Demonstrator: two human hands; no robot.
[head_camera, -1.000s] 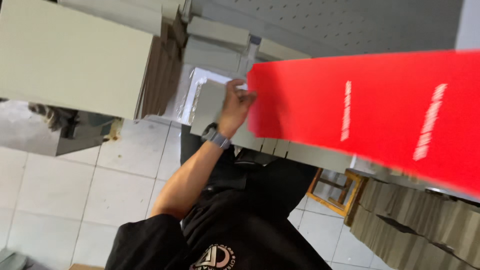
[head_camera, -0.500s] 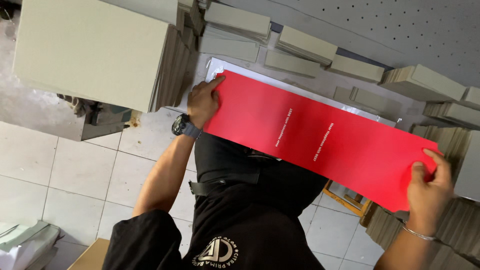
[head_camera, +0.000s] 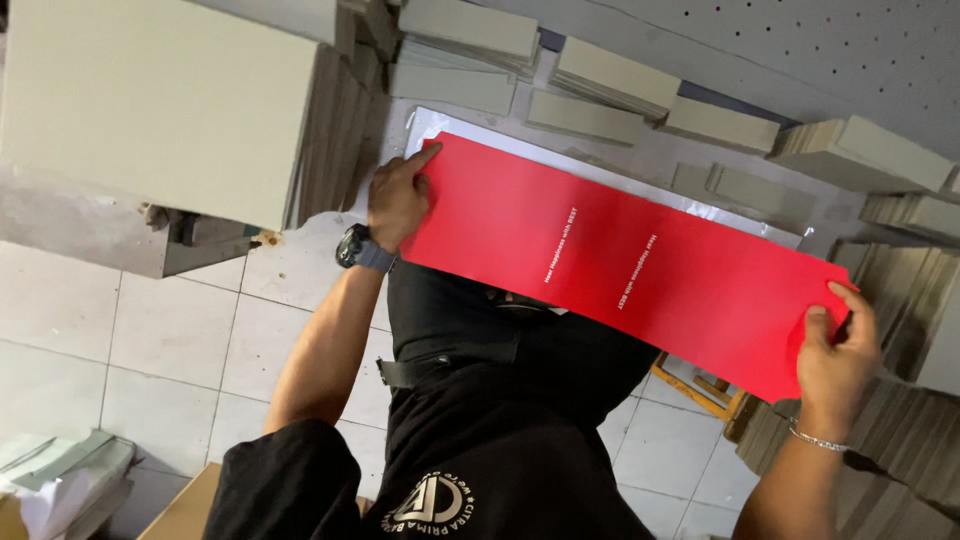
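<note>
A long red card sheet (head_camera: 600, 250) with two short lines of small white print lies stretched across the worktable. My left hand (head_camera: 395, 200), with a dark watch on its wrist, holds the sheet's left end, the index finger pressed on its corner. My right hand (head_camera: 835, 345), wearing a thin bracelet, grips the right end at the edge. Beneath the red sheet, the rim of a shiny white sheet (head_camera: 430, 125) shows along the far side. My black shirt and belt fill the lower middle.
A tall stack of large grey boards (head_camera: 160, 100) stands at the left. Several stacks of narrow grey board strips (head_camera: 600, 100) line the far side below a perforated panel (head_camera: 800, 40). More board stacks (head_camera: 900, 270) sit at the right. Tiled floor (head_camera: 150, 340), a yellow wooden frame (head_camera: 700, 390) and a paper pile (head_camera: 60, 480) lie below.
The red sheet, first held up at the right by my left hand alone, has come down flat over the white sheet. My right hand has taken its other end.
</note>
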